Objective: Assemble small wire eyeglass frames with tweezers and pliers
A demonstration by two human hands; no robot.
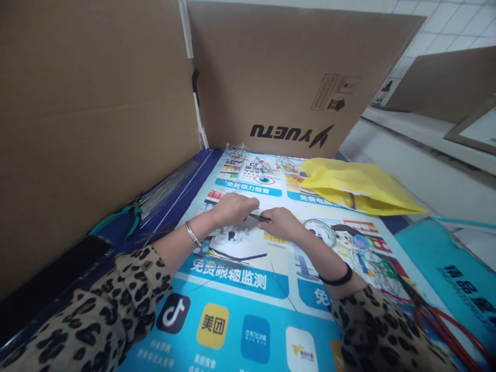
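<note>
Above the printed poster, my left hand [234, 208] is closed in a pinch; what lies between its fingertips is too small to make out. Close by on the right, my right hand [283, 223] grips a thin dark strip [259, 217], whose free end points at the left fingertips. Whether the left fingers touch that end I cannot tell. Under my hands lies a small cluster of thin wire or clear bits [232, 235] with dark spots. A coil of thin wire [320, 231] rests beside my right forearm.
Cardboard panels [248, 77] stand behind and to the left. Teal-handled pliers [134, 217], loose thin wires [166, 188] and a flat black object [58, 284] lie left. A yellow bag [360, 181], tangled coloured wires [382, 271], a teal bag [437, 258] and red-orange handles [445, 325] are right.
</note>
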